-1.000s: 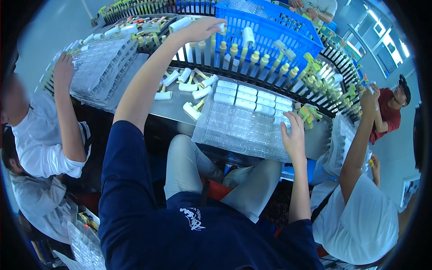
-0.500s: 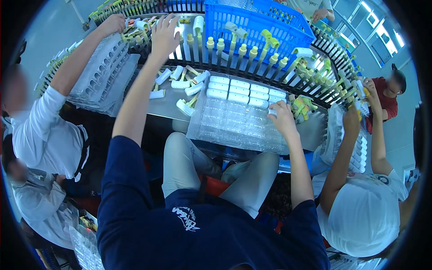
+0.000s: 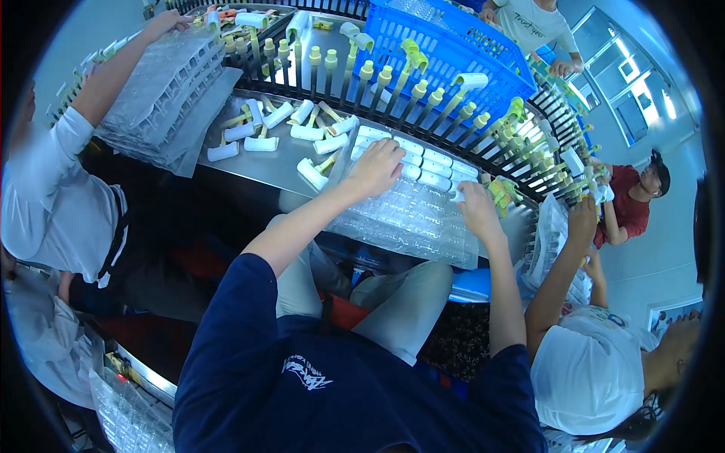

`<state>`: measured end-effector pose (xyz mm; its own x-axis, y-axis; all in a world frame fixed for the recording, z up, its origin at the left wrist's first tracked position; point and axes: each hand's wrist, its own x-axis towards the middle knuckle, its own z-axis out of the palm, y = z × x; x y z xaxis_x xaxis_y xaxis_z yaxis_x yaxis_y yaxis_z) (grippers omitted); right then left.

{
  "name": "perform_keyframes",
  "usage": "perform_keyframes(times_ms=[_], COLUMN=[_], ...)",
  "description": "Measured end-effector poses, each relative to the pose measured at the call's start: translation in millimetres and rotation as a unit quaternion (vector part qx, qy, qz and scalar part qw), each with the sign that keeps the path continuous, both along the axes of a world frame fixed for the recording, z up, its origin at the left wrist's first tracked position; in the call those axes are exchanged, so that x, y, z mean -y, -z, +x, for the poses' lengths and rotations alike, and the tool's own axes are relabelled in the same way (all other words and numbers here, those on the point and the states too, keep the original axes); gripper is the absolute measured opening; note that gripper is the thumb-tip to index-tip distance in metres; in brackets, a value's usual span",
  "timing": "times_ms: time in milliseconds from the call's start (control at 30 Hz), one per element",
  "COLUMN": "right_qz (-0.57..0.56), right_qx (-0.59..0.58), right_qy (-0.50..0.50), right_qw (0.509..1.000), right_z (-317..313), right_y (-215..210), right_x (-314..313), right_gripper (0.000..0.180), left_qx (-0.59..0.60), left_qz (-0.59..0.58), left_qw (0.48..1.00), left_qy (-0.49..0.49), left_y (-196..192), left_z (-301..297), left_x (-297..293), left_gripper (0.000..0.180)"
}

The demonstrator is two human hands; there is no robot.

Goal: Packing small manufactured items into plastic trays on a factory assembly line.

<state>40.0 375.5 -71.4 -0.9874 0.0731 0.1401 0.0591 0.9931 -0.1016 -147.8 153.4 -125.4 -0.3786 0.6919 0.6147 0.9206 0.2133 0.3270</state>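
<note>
A clear plastic blister tray (image 3: pixel 400 219) lies before me, its far rows filled with white rounded plastic pieces (image 3: pixel 436 166). My left hand (image 3: pixel 375 167) is over the left side of these rows with its fingers curled together; what they hold, if anything, is hidden. At the tray's right edge, my right hand (image 3: pixel 480 209) pinches a white plastic piece (image 3: pixel 458 194) between thumb and fingers. Left of the tray, several loose white pieces on yellow-green stems (image 3: pixel 307 132) lie scattered on the metal table (image 3: pixel 264 172).
Beyond the tray runs a curved rack of dark pegs (image 3: pixel 400 106), many topped with yellow-green parts. A blue crate (image 3: pixel 453 68) stands behind it. Stacked trays (image 3: pixel 162 98) lie at left. Yellow-green pieces (image 3: pixel 501 192) lie right of the tray. Co-workers' arms reach in from both sides.
My left hand has come back from the peg rack, down and right, to the tray. The right hand stays at the tray's right edge. The view has shifted slightly.
</note>
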Motion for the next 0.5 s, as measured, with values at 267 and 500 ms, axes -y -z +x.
perform_keyframes(times_ms=[267,500], right_qz=[-0.137,-0.036], right_qx=[-0.375,-0.278], right_qy=[0.192,0.201], right_qw=[0.896,0.939], right_z=[-62,-208], right_y=[-80,-143], right_x=[-16,-49], right_gripper=[0.036,0.044], left_qx=[0.000,-0.006], left_qz=[0.017,-0.034], left_qw=[0.999,0.999], left_qy=[0.037,0.038], left_y=[-1,-2], left_z=[1,-1], left_x=[2,-3], left_gripper=[0.019,0.021])
